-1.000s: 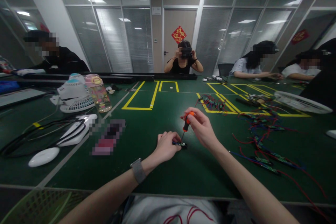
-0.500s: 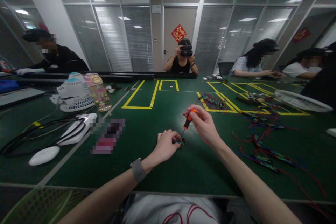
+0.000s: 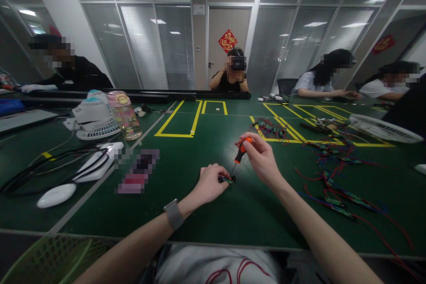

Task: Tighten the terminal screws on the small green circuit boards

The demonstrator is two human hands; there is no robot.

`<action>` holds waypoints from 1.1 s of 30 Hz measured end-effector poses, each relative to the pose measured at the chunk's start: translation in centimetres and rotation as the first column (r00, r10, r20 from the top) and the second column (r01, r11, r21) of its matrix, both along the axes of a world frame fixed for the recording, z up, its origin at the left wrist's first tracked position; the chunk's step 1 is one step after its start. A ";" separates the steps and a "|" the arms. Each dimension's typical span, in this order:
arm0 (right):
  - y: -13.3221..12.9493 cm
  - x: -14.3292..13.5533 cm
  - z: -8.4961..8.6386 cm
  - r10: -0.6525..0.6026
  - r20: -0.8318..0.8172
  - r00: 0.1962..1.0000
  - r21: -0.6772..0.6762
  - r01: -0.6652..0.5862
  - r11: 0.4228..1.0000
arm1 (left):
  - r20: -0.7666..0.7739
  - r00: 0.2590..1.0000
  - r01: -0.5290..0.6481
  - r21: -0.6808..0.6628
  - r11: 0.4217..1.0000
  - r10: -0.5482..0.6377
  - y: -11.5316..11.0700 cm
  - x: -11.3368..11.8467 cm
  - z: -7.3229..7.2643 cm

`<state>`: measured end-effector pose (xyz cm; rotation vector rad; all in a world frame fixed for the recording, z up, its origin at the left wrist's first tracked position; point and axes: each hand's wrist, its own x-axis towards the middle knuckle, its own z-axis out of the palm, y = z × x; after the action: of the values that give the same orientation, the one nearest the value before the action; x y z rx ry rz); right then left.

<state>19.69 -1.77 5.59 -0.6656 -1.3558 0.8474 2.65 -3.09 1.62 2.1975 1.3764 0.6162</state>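
My right hand (image 3: 261, 157) is closed around the black and orange handle of a screwdriver (image 3: 240, 152). Its thin shaft slants down to the left, and the tip meets a small green circuit board (image 3: 227, 180). My left hand (image 3: 211, 182) pinches that board against the green tabletop (image 3: 253, 213), its fingers hiding the board's left part. Dark parts show at the board's right end. Whether the tip sits in a screw is too small to tell.
Wired circuit boards (image 3: 333, 204) lie to the right, with another cluster (image 3: 271, 128) farther back. On the left stand a bottle (image 3: 124, 115), a white fan (image 3: 96, 117) and cables (image 3: 40, 173). A green basket (image 3: 46, 257) is below the front edge. Several people sit around the table.
Both hands stay nearly in place; the screwdriver handle has shifted very slightly in my right fingers. Across the table, a person's headset and hands have moved a little.
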 end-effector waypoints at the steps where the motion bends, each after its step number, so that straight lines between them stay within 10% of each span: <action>1: 0.0 0.0 0.0 -0.012 0.009 1.000 0.006 0.012 1.000 | -0.003 1.000 0.002 0.007 1.000 -0.002 0.0 0.0 0.0; 26: -0.3 -0.2 0.3 -0.171 0.052 0.984 0.053 0.169 0.984 | 0.227 0.966 0.145 -0.076 0.987 -0.124 0.9 -1.5 0.5; 33: -0.6 0.0 0.7 -0.053 0.056 0.997 0.040 0.051 0.998 | 0.263 0.960 0.127 -0.087 0.988 -0.100 0.9 -1.5 0.6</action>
<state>19.70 -2.33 6.25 -0.6965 -1.3972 0.7637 1.19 -2.21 2.19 2.0163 1.1146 0.7421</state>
